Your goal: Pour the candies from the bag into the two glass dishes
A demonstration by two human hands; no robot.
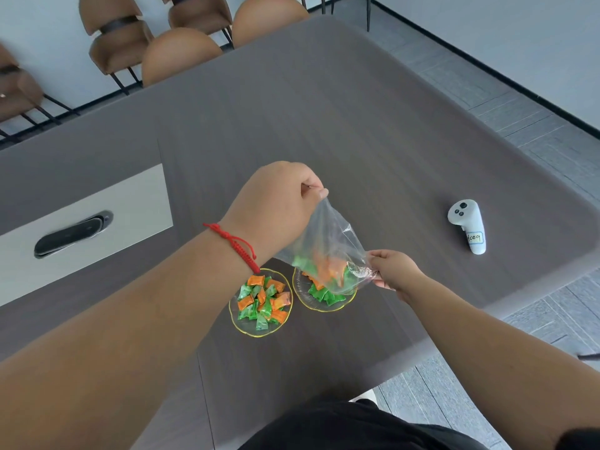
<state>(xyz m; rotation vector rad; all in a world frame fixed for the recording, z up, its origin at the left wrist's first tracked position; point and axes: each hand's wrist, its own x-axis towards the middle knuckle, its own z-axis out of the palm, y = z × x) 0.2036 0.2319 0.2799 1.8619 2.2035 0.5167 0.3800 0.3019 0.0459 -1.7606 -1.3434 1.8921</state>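
Note:
A clear plastic bag (328, 241) hangs tilted over the right glass dish (303, 295), mouth down. My left hand (276, 203) pinches its upper corner high up. My right hand (393, 271) grips the bag's lower right edge beside the dish. Orange and green wrapped candies (324, 271) sit at the bag's low end and spill onto the right dish. The left glass dish (234, 315), gold-rimmed, is heaped with orange and green candies (263, 302).
Both dishes stand near the front edge of a dark wood-grain table (357, 125). A white hand controller (467, 225) lies to the right. A black oval device (71, 233) rests on a white panel at left. Brown chairs (181, 50) line the far side.

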